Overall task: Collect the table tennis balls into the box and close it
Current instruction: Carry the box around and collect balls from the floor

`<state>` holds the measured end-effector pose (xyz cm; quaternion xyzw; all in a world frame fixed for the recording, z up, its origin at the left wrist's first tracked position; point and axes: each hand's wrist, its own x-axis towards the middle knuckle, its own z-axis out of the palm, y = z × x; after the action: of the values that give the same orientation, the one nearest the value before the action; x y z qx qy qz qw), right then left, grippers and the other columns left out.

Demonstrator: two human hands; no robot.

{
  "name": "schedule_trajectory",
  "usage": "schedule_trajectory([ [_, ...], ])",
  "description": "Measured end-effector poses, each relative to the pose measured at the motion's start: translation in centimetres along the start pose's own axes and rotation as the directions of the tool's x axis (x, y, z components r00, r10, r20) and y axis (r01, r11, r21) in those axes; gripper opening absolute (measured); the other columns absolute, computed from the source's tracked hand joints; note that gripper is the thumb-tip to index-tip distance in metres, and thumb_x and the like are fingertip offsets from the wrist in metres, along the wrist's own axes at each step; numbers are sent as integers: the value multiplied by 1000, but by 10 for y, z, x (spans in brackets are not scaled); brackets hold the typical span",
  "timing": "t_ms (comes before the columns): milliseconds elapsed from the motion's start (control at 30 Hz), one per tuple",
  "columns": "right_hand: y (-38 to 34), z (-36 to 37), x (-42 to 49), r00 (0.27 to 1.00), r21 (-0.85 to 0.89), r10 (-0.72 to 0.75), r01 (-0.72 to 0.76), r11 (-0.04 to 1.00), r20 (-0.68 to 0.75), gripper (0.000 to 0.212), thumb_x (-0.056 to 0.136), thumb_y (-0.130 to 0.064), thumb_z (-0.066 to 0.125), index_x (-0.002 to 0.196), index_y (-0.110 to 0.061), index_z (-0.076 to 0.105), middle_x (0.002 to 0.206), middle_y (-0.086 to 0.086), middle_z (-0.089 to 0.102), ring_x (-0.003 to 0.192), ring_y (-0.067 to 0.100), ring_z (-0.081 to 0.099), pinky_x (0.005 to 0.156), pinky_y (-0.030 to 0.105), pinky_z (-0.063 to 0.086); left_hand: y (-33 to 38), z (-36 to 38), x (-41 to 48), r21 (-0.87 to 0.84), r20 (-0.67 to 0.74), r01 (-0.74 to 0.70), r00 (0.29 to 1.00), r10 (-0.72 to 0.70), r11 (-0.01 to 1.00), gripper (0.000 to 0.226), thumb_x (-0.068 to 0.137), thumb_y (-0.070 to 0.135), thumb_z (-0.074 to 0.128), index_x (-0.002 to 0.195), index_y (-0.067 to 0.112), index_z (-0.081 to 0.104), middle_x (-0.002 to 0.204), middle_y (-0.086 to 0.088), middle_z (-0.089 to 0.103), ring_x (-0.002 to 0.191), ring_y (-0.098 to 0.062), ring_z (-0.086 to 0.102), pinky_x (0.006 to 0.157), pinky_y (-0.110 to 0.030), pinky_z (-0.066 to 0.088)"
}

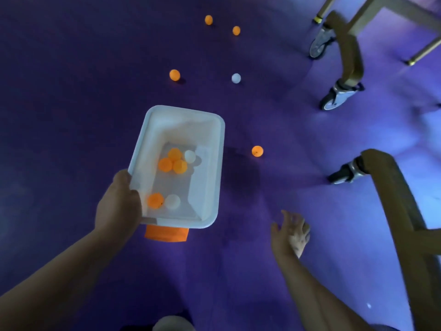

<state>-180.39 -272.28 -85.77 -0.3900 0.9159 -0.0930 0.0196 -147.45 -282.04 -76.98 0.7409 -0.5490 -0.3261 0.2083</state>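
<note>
My left hand (pixel 118 201) grips the near left rim of a white open box (pixel 214 163) held above the purple floor. Several orange and white balls lie inside it, among them an orange ball (pixel 155 200) by my thumb. An orange flap (pixel 167 234) sticks out under the box's near end. My right hand (pixel 292 232) hovers empty with fingers spread, right of the box. On the floor lie an orange ball (pixel 257 151) close to the box, a white ball (pixel 236 78), and orange balls (pixel 174 75) (pixel 236 30) (pixel 208 20) farther off.
Table legs on castor wheels (pixel 331 101) (pixel 318 45) stand at the right, with another wheel (pixel 341 176) and a brown leg (pixel 393 199) close to my right arm. A pale rounded object (pixel 173 324) shows at the bottom edge.
</note>
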Motion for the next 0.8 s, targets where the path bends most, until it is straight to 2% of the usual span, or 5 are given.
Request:
schedule_trajectory([
  [100,21,2,5,967,-93,125,-106,990,222,47,87,-21,60,133,-20,49,134,15,43,119,35,39,94,41,39,4,6,-3,-12,16,-18,1000,18,1000,18,88,3,36,101,15,40,85,-7,51,77,-33,50,66,-38,37],
  [233,-19,-9,6,997,302,-39,18,953,64,32,81,-6,65,113,-6,63,110,16,61,103,37,52,79,37,43,7,10,-5,-22,21,2,1000,-2,1000,19,89,5,38,98,21,36,81,-1,48,76,-29,46,67,-36,33],
  [400,-123,-58,-3,966,757,-258,183,627,-20,35,80,-33,69,111,-22,57,97,-12,60,87,4,58,69,5,44,2,15,0,18,38,22,999,-22,1000,20,88,3,38,105,14,40,91,-5,51,78,-29,47,68,-36,34],
  [567,-174,-63,-6,878,841,-478,262,473,-5,42,77,-46,61,113,-25,55,101,-11,64,92,4,59,78,14,47,9,15,4,21,18,34,999,-34,999,16,91,3,38,98,17,38,88,-2,50,75,-24,46,65,-33,31],
  [800,-161,-15,66,991,701,-133,112,704,-25,15,91,-20,53,104,-18,61,106,-6,61,96,13,55,75,31,48,18,18,32,42,-17,32,999,-32,999,15,92,4,36,102,14,40,97,-9,54,77,-25,45,67,-36,32],
])
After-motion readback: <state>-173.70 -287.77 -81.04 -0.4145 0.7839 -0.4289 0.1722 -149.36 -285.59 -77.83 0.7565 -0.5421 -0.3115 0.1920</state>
